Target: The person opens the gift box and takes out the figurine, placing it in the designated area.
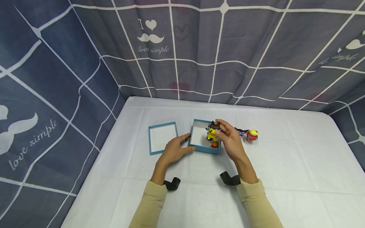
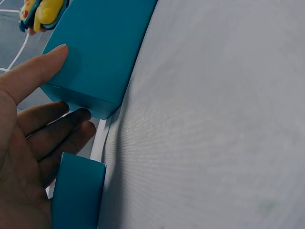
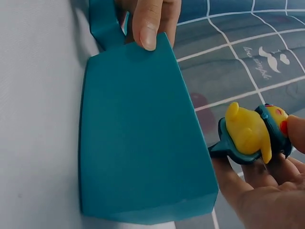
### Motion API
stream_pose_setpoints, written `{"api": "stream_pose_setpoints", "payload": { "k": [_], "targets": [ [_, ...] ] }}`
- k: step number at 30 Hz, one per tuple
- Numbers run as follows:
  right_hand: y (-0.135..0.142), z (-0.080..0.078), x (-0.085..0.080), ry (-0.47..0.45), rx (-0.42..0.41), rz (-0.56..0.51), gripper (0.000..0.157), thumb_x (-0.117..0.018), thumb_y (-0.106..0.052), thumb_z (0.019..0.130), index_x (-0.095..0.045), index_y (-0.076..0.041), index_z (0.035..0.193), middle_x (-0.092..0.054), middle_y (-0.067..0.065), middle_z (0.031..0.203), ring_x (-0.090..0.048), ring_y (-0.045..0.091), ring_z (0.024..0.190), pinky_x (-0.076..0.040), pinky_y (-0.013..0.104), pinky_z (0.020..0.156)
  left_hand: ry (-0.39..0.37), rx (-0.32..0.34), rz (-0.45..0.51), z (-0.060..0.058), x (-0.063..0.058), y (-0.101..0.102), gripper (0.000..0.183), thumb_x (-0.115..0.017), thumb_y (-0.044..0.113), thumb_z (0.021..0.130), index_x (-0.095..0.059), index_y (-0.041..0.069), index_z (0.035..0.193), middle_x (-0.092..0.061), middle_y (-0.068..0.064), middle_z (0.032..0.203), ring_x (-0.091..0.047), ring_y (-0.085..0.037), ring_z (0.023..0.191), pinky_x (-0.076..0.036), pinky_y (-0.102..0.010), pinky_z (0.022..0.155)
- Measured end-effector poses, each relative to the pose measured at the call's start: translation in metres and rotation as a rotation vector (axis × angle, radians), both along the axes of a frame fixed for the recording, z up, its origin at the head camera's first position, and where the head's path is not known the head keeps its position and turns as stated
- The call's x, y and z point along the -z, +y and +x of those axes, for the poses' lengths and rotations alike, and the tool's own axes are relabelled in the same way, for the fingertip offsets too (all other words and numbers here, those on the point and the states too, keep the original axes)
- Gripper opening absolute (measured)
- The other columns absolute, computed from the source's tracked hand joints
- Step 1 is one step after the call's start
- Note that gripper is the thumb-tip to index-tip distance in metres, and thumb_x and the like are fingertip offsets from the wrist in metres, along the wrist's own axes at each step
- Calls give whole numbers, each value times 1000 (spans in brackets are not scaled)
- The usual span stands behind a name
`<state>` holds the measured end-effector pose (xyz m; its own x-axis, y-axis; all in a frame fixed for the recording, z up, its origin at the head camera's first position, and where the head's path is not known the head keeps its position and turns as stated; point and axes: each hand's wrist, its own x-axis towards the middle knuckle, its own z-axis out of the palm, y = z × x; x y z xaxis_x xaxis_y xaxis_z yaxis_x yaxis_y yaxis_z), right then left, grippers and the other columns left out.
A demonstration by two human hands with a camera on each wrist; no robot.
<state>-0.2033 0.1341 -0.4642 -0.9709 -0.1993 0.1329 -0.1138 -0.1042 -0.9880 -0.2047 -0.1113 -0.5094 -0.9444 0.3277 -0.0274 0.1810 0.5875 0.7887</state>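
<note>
My right hand (image 1: 231, 142) pinches a yellow Pikachu figurine (image 1: 212, 134) with a dark blue-black hood, held above the right side of a teal box (image 1: 204, 149). In the right wrist view, the thumb lies on the head of the figurine (image 3: 250, 133) and the fingers are beneath it. My left hand (image 1: 174, 149) touches the box's front-left corner, thumb against the front wall (image 2: 95, 52) and nearly straight fingers by the left side. Inside the box, a red-orange piece (image 1: 214, 144) shows at the right front; its shape is partly hidden.
Left of the box lies its shallow teal lid (image 1: 149, 142), white inside up, partly behind my left hand. To the right are a dark purple figurine (image 1: 241, 132) and a red figurine with a yellow top (image 1: 252, 135). White cloth (image 1: 299, 164) covers the table; patterned curtains (image 1: 194, 76) hang behind.
</note>
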Motion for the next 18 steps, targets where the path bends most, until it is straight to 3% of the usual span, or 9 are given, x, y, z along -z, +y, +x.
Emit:
{"api": "stream_pose_setpoints", "payload": {
  "k": [12, 18],
  "targets": [
    [20, 10, 0, 19, -38, -40, 46, -46, 1, 102, -33, 9, 145, -35, 35, 147, -50, 18, 126, -43, 25, 100, -2, -5, 5, 0, 0, 1, 71, -75, 43, 87, -51, 11, 146, -60, -11, 135, -47, -32, 131, -39, -53, 104],
    [31, 17, -1, 52, -44, -37, 41, -47, 3, 101, -37, 11, 140, -40, 37, 143, -53, 18, 125, -44, 25, 99, -3, -7, 11, 0, 2, 1, 71, -75, 43, 87, -51, 11, 146, -61, -11, 134, -47, -32, 132, -38, -53, 104]
  ]
}}
